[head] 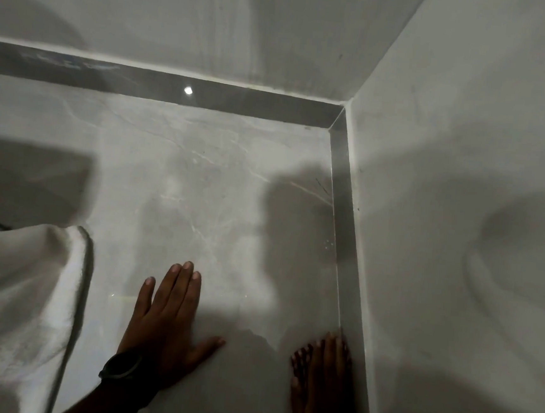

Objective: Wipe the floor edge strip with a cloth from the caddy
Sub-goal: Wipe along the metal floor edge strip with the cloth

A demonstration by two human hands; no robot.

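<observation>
**Left hand flat on floor, cloth off to the left, strip untouched**

Two pale walls (466,157) meet in a corner at upper right, with soft shadows across them. The grey marbled floor (185,172) fills the middle and is glossy with faint white veins.

The white cloth (16,299) is bunched at lower left, folded and draped, with its right edge hanging near the floor. It is cut off by the frame, so I cannot tell what holds it. It lies well apart from both runs of the strip.

The dark strip (241,99) runs along the base of the back wall, turns at the corner and comes down the right wall base. A pale smear shows at its far left end.

The left hand (168,325) is palm down on the floor, released and grasping nothing. Its fingers are together pointing up-frame and the thumb is spread to the right. It is just right of the cloth and not touching it. The right hand is not in view.

A bare foot (318,381) at lower right rests against the right strip. A dark watch (123,366) is on the left wrist. A small bright light spot (188,90) shows on the back strip.
</observation>
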